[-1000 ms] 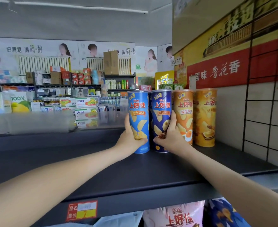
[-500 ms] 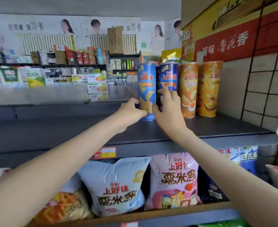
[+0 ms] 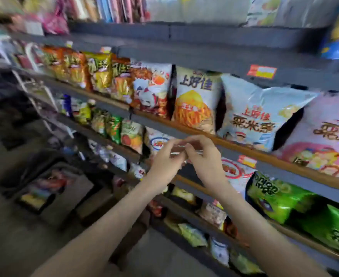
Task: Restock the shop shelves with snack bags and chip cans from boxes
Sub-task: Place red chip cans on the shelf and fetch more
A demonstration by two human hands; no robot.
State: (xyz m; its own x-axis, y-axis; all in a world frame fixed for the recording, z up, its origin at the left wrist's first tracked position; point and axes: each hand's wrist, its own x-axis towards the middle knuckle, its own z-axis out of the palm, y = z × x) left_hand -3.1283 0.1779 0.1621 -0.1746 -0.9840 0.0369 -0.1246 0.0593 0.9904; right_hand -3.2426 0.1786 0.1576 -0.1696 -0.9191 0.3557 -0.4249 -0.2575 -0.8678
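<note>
My left hand (image 3: 164, 162) and my right hand (image 3: 203, 158) hang in the air in front of the middle shelves, fingertips close together, fingers loosely curled and holding nothing. One blue chip can (image 3: 338, 37) shows at the top right on the dark upper shelf (image 3: 214, 56). Below it a row of snack bags fills the wooden-edged shelf: an orange-and-white bag (image 3: 196, 98), a pale blue bag (image 3: 258, 114) and a pink bag (image 3: 328, 140). An open cardboard box (image 3: 50, 188) with bags inside stands on the floor at the left.
Lower shelves hold green bags (image 3: 280, 198) and several small packets (image 3: 112, 126). A price tag (image 3: 261, 71) sticks to the upper shelf's edge. Grey floor (image 3: 14, 236) stretches along the aisle at the left. The view is blurred.
Both hands have let go of the blue chip cans on the upper shelf and dropped to mid-shelf height. My view has swung down and left, along the aisle.
</note>
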